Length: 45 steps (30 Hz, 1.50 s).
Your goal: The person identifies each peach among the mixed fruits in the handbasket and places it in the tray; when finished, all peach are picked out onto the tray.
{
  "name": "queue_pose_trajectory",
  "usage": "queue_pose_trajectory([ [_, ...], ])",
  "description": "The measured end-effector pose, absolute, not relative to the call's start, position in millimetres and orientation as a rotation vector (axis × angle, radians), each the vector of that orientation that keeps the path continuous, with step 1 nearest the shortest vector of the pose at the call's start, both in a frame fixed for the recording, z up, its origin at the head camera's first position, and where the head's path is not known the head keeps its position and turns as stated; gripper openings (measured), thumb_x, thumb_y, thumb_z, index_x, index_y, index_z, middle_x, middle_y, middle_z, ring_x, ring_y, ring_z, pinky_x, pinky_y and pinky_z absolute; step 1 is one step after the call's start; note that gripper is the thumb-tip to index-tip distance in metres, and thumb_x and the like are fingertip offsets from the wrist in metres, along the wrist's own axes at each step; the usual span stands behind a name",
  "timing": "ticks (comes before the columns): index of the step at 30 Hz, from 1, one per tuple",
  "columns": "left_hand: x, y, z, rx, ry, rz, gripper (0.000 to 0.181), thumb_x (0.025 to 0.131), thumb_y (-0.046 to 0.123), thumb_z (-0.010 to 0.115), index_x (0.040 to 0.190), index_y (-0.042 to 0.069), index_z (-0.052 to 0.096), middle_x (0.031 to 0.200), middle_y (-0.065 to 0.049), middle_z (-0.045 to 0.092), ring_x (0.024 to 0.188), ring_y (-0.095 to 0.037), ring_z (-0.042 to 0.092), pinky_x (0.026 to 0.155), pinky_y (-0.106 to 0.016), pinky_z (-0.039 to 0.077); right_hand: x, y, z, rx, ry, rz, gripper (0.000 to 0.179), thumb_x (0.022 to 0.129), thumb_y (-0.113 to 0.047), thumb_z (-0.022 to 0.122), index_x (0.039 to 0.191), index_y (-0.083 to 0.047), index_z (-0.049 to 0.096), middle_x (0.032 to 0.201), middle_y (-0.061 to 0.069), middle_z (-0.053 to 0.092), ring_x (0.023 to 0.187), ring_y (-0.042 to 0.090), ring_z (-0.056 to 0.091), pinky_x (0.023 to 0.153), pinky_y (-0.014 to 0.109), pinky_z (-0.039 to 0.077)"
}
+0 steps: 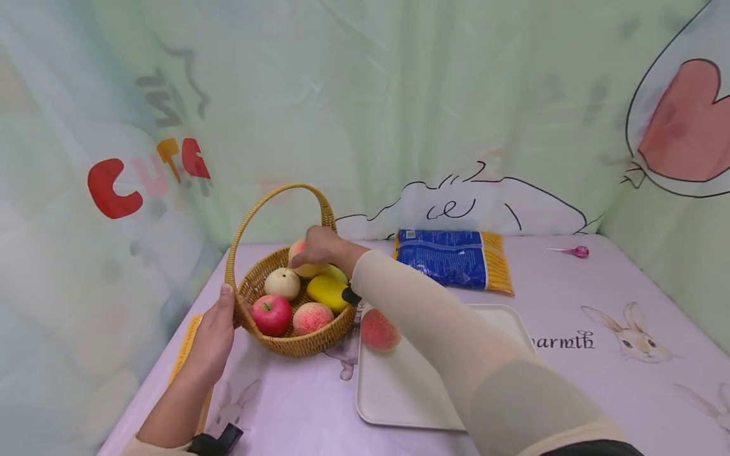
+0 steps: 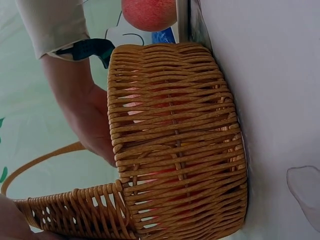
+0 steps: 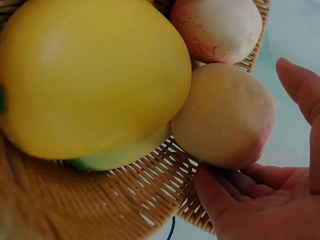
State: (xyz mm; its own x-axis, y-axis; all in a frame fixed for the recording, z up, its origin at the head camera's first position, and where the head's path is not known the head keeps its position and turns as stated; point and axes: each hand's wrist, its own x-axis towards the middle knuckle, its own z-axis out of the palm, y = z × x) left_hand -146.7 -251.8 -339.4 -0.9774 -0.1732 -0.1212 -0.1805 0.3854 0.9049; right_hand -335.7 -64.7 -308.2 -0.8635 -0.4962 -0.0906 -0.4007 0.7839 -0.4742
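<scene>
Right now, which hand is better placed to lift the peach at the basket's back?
Likely right: the right hand is spread around that peach, while the left hand is busy holding the basket.

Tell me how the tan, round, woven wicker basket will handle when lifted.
The tan wicker basket should stay fairly stiff, since its woven wall keeps an even, round shape. The left hand grips one side, so lifting only there could tilt it. The round, glossy red apple inside would then probably roll.

We see a golden-brown woven basket (image 1: 308, 346), a cream peach (image 3: 225, 117) blushing pink, a red apple (image 1: 274, 318), a yellow fruit (image 1: 327, 292) — plus a blue-and-orange packet (image 1: 445, 261) and lilac, rabbit-printed cloth (image 1: 302, 405).
</scene>
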Motion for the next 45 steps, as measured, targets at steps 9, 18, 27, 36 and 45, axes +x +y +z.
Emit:
queue_pose_trajectory([
  [9, -147.7, -249.5, -339.6, -0.314, 2.614, 1.713, 0.089, 0.106, 0.068, 0.016, 0.166, 0.003, 0.015, 0.171, -0.021, 0.021, 0.155, -0.043, 0.028, 0.127, -0.06, 0.019, -339.6, -75.7, -310.0, -0.69, 2.833, -0.462, 0.048, 0.089, -0.044, 0.08, 0.115, -0.005, 0.065, 0.109, 0.006, 0.066, 0.098, 0.019, 0.06, 0.09, 0.027, 0.054],
  [18, -147.6, -247.8, -340.7, -0.303, 2.607, 1.728, 0.088, 0.106, 0.068, 0.017, 0.166, 0.004, 0.015, 0.171, -0.021, 0.021, 0.156, -0.043, 0.027, 0.127, -0.06, 0.019, -336.9, -78.0, -316.4, -0.727, 2.842, -0.426, 0.047, 0.087, -0.038, 0.082, 0.113, -0.003, 0.066, 0.108, 0.008, 0.068, 0.097, 0.021, 0.06, 0.089, 0.028, 0.054],
  [27, -147.2, -249.4, -338.6, -0.311, 2.623, 1.698, 0.089, 0.105, 0.07, 0.016, 0.166, 0.006, 0.014, 0.171, -0.021, 0.023, 0.155, -0.043, 0.028, 0.127, -0.06, 0.019, -334.8, -72.9, -308.3, -0.716, 2.834, -0.555, 0.042, 0.087, -0.039, 0.08, 0.104, -0.004, 0.065, 0.098, 0.006, 0.062, 0.087, 0.02, 0.056, 0.078, 0.026, 0.051],
  [36, -146.2, -250.8, -337.2, -0.336, 2.614, 1.678, 0.09, 0.104, 0.072, 0.015, 0.167, 0.008, 0.011, 0.172, -0.02, 0.02, 0.156, -0.043, 0.027, 0.126, -0.059, 0.019, -333.5, -67.0, -299.1, -0.742, 2.772, -0.721, 0.041, 0.082, -0.041, 0.083, 0.093, -0.006, 0.064, 0.085, 0.002, 0.058, 0.082, 0.018, 0.054, 0.07, 0.022, 0.045],
  [45, -145.2, -251.1, -336.0, -0.339, 2.602, 1.676, 0.093, 0.102, 0.075, 0.015, 0.167, 0.01, 0.01, 0.172, -0.018, 0.019, 0.157, -0.042, 0.024, 0.127, -0.059, 0.019, -330.3, -54.9, -302.3, -0.741, 2.703, -0.839, 0.043, 0.081, -0.043, 0.084, 0.101, -0.007, 0.073, 0.095, 0.004, 0.069, 0.088, 0.019, 0.059, 0.075, 0.023, 0.049],
])
